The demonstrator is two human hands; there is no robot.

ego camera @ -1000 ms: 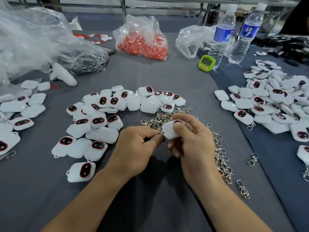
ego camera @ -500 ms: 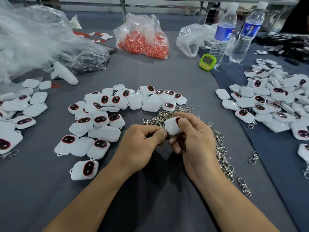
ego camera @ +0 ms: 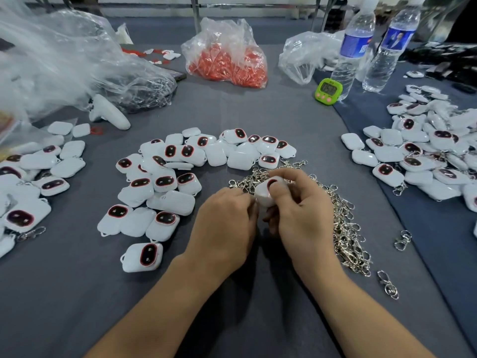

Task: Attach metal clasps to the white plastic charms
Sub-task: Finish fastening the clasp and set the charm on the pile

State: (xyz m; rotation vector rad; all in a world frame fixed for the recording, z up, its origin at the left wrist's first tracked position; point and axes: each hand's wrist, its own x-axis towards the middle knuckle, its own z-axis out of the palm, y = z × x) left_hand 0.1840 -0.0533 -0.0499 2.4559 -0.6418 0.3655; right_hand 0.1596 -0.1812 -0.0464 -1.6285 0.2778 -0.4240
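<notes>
White rounded plastic charm [ego camera: 265, 194]: pinched by fingertips of right hand [ego camera: 302, 218], one o'clock from left hand [ego camera: 227, 226], whose curled fingers conceal any hold.

- Held charm [ego camera: 265, 193]: white rounded case, red-ringed dark window partly covered, tilted; gripped in the right hand [ego camera: 302, 215], with the left hand [ego camera: 224, 228] pinching its left edge.
- Centre charms [ego camera: 165, 182]: loose arc on the grey table, left and far of the held one; some window-up, some plain side up.
- Clasp heap [ego camera: 343, 228]: tangled silver clasps, running from behind the held charm towards near right.
- Stray clasps [ego camera: 402, 240]: two, lying apart to the right of the heap.
- Right charms [ego camera: 418, 156]: overlapping pile, several with clasps fitted.
- Left charms [ego camera: 33, 177]: scattered group, one with a clasp showing.
</notes>
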